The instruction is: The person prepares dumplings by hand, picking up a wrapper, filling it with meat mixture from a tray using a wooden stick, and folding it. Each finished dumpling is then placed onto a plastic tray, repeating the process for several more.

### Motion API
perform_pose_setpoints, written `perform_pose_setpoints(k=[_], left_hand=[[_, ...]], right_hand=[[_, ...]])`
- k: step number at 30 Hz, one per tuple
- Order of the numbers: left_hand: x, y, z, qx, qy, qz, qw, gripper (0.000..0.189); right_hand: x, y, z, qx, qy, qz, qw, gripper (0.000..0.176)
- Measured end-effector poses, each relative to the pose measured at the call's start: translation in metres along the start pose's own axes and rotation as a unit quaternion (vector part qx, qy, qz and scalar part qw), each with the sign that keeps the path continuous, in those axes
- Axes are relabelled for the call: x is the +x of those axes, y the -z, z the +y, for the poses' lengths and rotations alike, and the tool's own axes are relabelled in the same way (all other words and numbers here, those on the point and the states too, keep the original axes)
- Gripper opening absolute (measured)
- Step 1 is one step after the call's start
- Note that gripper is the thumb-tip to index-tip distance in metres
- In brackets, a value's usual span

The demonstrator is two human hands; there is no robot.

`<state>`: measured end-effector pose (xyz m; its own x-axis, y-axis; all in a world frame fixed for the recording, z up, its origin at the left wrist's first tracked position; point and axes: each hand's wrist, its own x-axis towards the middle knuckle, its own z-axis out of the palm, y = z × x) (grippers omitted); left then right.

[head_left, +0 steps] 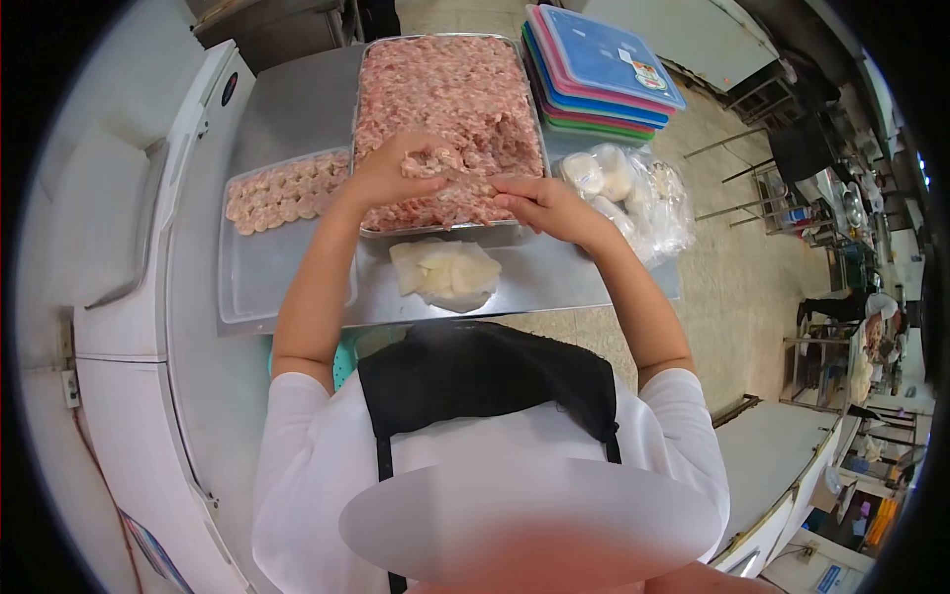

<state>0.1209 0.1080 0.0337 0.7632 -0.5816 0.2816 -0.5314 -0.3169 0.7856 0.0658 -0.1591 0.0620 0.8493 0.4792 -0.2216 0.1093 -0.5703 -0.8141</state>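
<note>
A deep metal tray (535, 119) full of ground meat filling (435, 84) lies ahead of me. Over its near part, my left hand (398, 171) is curled around a dumpling (431, 161) with meat showing on top. Close beside it, my right hand (546, 206) pinches something thin that points toward the left hand; its kind is hard to make out against the meat. Below the tray, a stack of pale round dumpling wrappers (447, 272) sits on a plastic bag. Rows of open-topped dumplings (282, 201) stand in a translucent plastic tray (282, 277) to the left.
Colourful plastic lids (609, 64) are piled at the back right of the metal table (544, 262). A clear bag of round white packs (633, 193) lies at the table's right edge. A white fridge (129, 297) borders the left side. Another person (851, 307) is far right.
</note>
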Motion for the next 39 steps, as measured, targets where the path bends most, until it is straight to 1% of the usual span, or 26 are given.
perform_pose_setpoints(k=[1,3,4,6,7,9,10,12,13,14,16,17,19,20,22,23,25,26,27,30,31,33,34,36,37,39], left_hand=[[0.0,0.0,0.005,0.043,-0.017,-0.009,0.999,0.038],[0.006,-0.014,-0.001,-0.015,0.097,-0.008,0.995,0.045],[0.009,-0.019,-0.004,-0.044,0.153,-0.007,0.987,0.048],[0.01,-0.025,-0.004,-0.036,0.238,0.039,0.97,0.047],[0.012,-0.024,-0.002,-0.031,0.279,0.065,0.958,0.047],[0.007,-0.037,-0.049,-0.022,0.185,0.097,0.978,0.037],[0.005,-0.041,-0.056,-0.018,0.138,0.111,0.984,0.033],[0.002,-0.043,-0.059,0.013,0.21,0.056,0.976,0.039],[0.005,-0.04,-0.052,0.029,0.244,0.035,0.969,0.041],[0.002,-0.036,-0.045,0.028,0.219,0.07,0.973,0.043],[-0.014,-0.034,-0.023,0.025,0.17,0.125,0.977,0.047],[-0.015,-0.031,-0.019,0.023,0.134,0.13,0.982,0.048],[-0.017,-0.022,-0.01,0.019,0.061,0.145,0.987,0.051],[-0.015,-0.019,-0.005,0.006,0.067,0.115,0.991,0.052],[-0.013,-0.013,0.013,-0.018,0.082,0.055,0.995,0.054],[-0.012,-0.01,0.008,0.009,0.082,0.034,0.996,0.053],[-0.008,-0.005,-0.005,0.063,0.082,-0.011,0.995,0.05],[-0.01,-0.009,-0.009,0.058,0.095,0.01,0.994,0.049],[-0.012,-0.014,-0.009,0.053,0.108,0.031,0.992,0.048],[-0.012,-0.017,0.003,0.046,0.168,0.075,0.982,0.049],[-0.011,-0.018,0.007,0.042,0.192,0.085,0.977,0.049],[-0.003,-0.013,0.007,0.064,0.212,0.012,0.975,0.054],[-0.001,-0.012,0.005,0.074,0.221,-0.023,0.972,0.056],[-0.014,-0.019,-0.009,0.073,0.168,0.023,0.983,0.059],[-0.017,-0.019,-0.01,0.075,0.14,0.043,0.986,0.061],[-0.019,-0.019,-0.008,0.092,0.116,0.072,0.986,0.06]], right_hand=[[0.007,0.0,0.017,-0.029,0.023,0.017,0.999,0.031],[0.017,0.001,0.04,-0.084,0.069,0.052,0.993,0.028],[0.016,0.002,0.042,-0.154,0.083,0.103,0.979,0.027],[0.015,0.007,0.037,-0.291,0.111,0.198,0.929,0.024],[0.012,0.001,0.028,-0.29,0.119,0.214,0.925,0.024],[0.002,-0.021,0.012,-0.288,0.132,0.244,0.917,0.025],[0.008,-0.023,0.023,-0.28,0.132,0.243,0.92,0.024],[0.026,-0.037,0.069,-0.258,0.123,0.243,0.927,0.022],[0.026,-0.024,0.079,-0.382,0.021,0.178,0.907,0.023],[0.026,-0.015,0.088,-0.378,0.016,0.17,0.91,0.023],[0.01,-0.005,0.07,-0.362,-0.007,0.156,0.919,0.025],[0.001,0.005,0.053,-0.304,-0.041,0.127,0.943,0.028],[-0.01,0.014,0.041,-0.163,-0.008,0.155,0.974,0.03],[-0.012,0.015,0.039,-0.093,0.011,0.165,0.982,0.031],[-0.006,-0.004,0.03,-0.086,0.09,0.136,0.983,0.032],[-0.003,-0.01,0.026,-0.082,0.129,0.123,0.981,0.032],[0.007,-0.013,0.037,-0.094,0.152,0.109,0.978,0.032],[0.012,-0.011,0.042,-0.101,0.165,0.102,0.976,0.032],[0.01,0.0,0.033,-0.15,0.116,0.102,0.976,0.03],[-0.009,-0.003,-0.004,-0.251,0.126,0.223,0.934,0.027],[-0.004,-0.008,0.004,-0.25,0.148,0.217,0.932,0.026],[0.005,-0.019,0.023,-0.248,0.188,0.207,0.927,0.026],[0.003,-0.015,0.026,-0.238,0.171,0.201,0.935,0.026],[-0.001,0.005,0.019,-0.22,0.149,0.186,0.946,0.026],[-0.012,0.012,-0.003,-0.251,0.093,0.169,0.949,0.027],[-0.022,0.006,-0.007,-0.163,0.151,0.192,0.956,0.028]])
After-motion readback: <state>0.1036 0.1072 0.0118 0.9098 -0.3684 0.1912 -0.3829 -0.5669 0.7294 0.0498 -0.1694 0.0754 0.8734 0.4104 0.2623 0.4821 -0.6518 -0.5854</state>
